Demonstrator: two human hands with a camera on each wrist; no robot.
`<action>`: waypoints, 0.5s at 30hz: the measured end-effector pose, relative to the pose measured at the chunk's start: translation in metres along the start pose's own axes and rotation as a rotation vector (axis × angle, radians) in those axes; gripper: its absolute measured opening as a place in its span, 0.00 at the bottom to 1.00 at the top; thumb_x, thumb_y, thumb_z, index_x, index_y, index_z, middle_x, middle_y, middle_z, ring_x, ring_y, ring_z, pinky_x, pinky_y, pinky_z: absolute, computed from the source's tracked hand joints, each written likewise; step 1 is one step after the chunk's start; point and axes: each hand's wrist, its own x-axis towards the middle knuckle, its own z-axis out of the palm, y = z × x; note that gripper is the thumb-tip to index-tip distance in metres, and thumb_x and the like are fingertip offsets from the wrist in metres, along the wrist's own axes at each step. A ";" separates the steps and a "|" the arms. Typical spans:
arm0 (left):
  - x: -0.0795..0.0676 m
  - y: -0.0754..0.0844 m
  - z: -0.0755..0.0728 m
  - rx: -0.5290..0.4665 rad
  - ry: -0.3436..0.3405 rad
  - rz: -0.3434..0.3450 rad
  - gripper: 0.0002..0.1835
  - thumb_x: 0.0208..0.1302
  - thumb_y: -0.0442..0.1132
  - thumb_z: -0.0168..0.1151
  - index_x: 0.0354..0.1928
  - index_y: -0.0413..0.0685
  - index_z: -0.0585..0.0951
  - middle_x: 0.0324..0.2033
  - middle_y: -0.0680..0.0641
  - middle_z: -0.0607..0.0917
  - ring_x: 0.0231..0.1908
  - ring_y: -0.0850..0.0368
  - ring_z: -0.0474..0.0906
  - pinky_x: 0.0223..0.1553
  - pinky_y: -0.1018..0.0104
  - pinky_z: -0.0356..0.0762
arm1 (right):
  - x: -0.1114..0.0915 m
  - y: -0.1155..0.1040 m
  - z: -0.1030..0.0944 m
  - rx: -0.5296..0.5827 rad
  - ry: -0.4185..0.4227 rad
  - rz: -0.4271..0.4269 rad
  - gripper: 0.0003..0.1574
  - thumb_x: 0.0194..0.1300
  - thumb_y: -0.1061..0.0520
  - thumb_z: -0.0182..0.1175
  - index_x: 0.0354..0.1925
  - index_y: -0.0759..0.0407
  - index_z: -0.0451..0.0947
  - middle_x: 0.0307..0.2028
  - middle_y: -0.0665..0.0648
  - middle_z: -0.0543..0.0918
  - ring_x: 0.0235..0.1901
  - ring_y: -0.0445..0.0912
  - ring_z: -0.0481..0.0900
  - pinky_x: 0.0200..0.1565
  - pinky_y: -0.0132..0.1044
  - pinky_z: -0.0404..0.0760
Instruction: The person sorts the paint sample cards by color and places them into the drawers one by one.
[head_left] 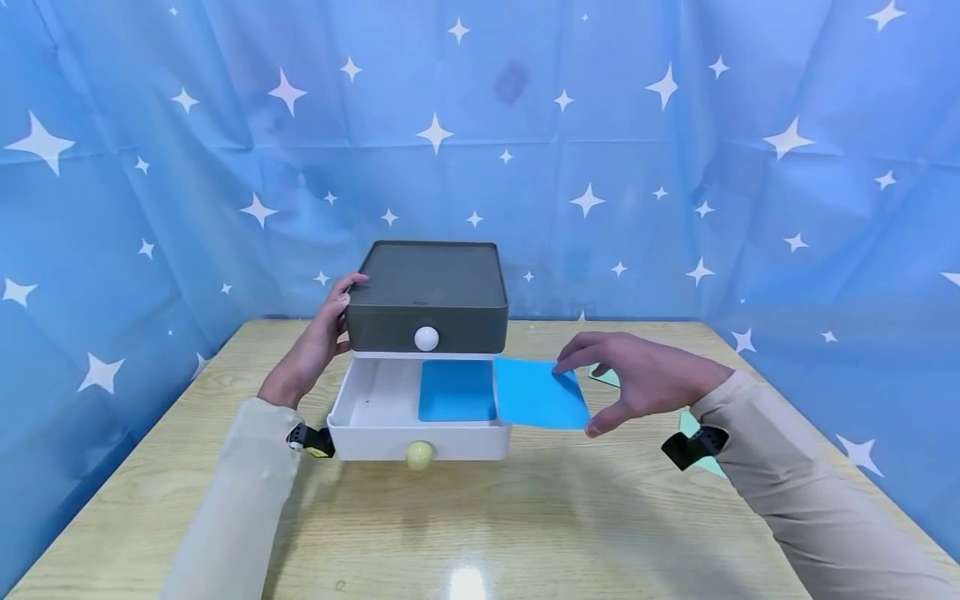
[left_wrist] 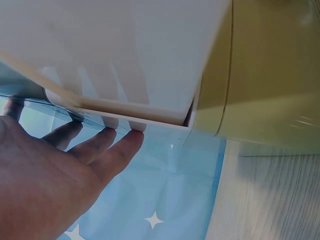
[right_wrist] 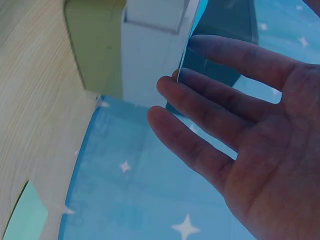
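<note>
On the wooden table (head_left: pixel 555 533), toward the back edge and left of centre, a stacked drawer unit has a dark grey upper tier (head_left: pixel 431 279) with a white knob (head_left: pixel 427 338) and, under it, a white drawer (head_left: pixel 457 444) pulled out, its pale green knob (head_left: pixel 419 455) in front. A flat blue sheet (head_left: pixel 457 390) lies along the drawer's right wall; the left part of its floor is bare. The right hand (head_left: pixel 645 373) pinches a second blue sheet (head_left: pixel 536 396) by its right edge between thumb and fingers, its left edge at the drawer's right rim. The left hand (head_left: pixel 309 346) is spread, fingers touching the unit's left side. Mint-green pieces (head_left: pixel 606 377) lie nearer the table's right edge, partly hidden by the right arm.
</note>
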 end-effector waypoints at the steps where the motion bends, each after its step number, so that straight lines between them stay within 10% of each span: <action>1: 0.000 0.000 0.000 -0.001 0.000 0.001 0.29 0.78 0.63 0.27 0.77 0.72 0.49 0.80 0.47 0.42 0.77 0.36 0.47 0.68 0.27 0.52 | 0.003 -0.003 0.000 -0.004 0.000 -0.013 0.42 0.53 0.41 0.75 0.64 0.53 0.77 0.63 0.55 0.75 0.63 0.54 0.73 0.57 0.49 0.81; 15: 0.000 0.001 0.002 0.007 0.014 -0.010 0.29 0.78 0.62 0.27 0.77 0.73 0.50 0.80 0.47 0.43 0.77 0.36 0.47 0.69 0.29 0.53 | 0.043 -0.039 0.009 -0.028 -0.015 -0.071 0.42 0.51 0.40 0.76 0.62 0.52 0.78 0.64 0.54 0.75 0.61 0.52 0.75 0.56 0.46 0.82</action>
